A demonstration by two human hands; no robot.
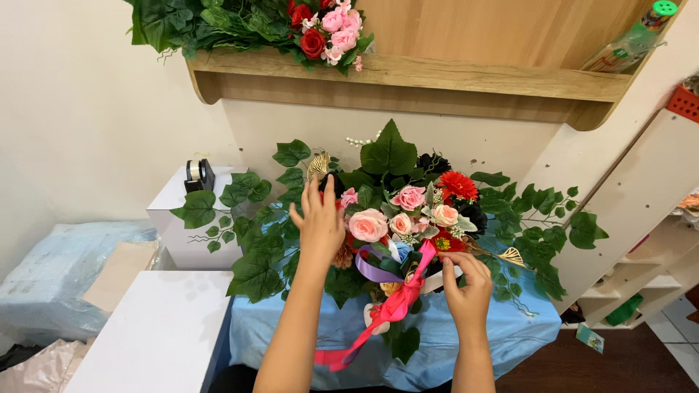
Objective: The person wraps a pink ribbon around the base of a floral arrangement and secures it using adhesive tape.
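Note:
A bouquet of artificial flowers [408, 211] with pink, peach, red and black blooms and broad green leaves lies on a blue cloth [451, 342]. My left hand [319, 218] rests flat against the bouquet's left side, fingers up and apart. My right hand [466, 287] pinches a bright pink ribbon [393, 306] near the stems; the ribbon trails down to the lower left. A purple ribbon [375, 269] loops around the stems just above it.
A white box [178, 218] with a tape dispenser [198, 175] stands at the left. A white surface [153, 335] lies in front of it. A wooden shelf [437, 73] above carries more flowers and leaves [291, 25]. White shelving [641, 218] stands at the right.

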